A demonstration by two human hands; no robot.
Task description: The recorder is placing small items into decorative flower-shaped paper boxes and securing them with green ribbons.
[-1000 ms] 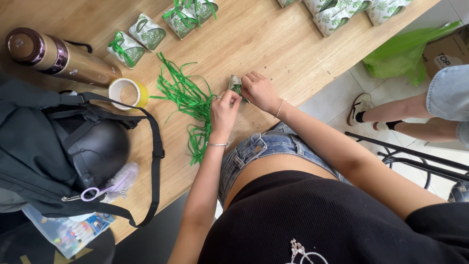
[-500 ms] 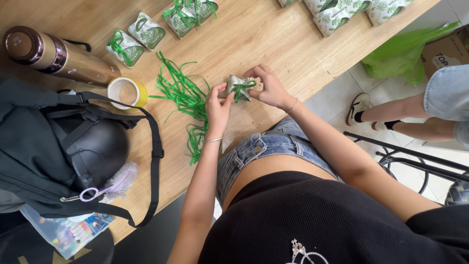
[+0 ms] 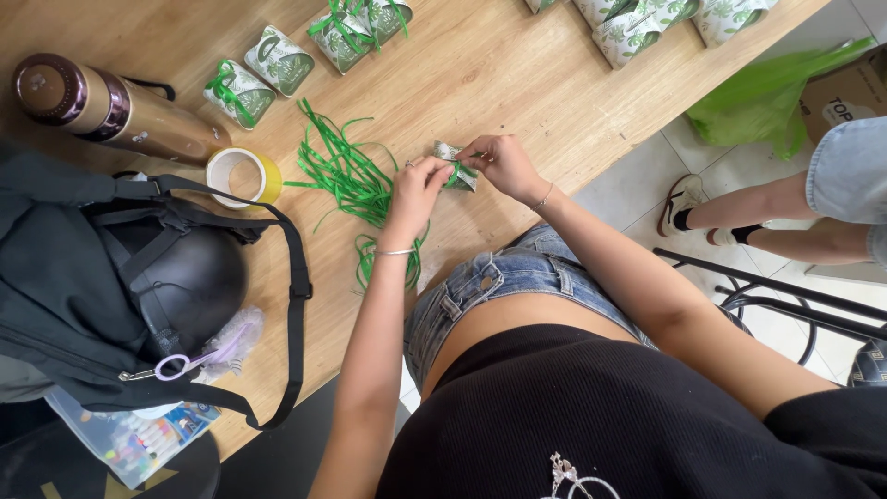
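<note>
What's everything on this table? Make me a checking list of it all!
Surface: wooden table, light brown.
Job's things: small green-and-white box with green ribbon, held by both hands; loose green ribbon strips beside it.
Clutter: finished boxes at the far edge, tape roll, metal flask, black backpack.
Grippers: left hand and right hand pinch the box.
Cables: nothing seen.
Surroundings: tiled floor, green bag, another person's legs.

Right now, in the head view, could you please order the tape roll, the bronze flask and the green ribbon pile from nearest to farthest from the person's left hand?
1. Green ribbon pile, just beside the left hand.
2. Tape roll, past the ribbons.
3. Bronze flask, at the table's far corner.
</note>
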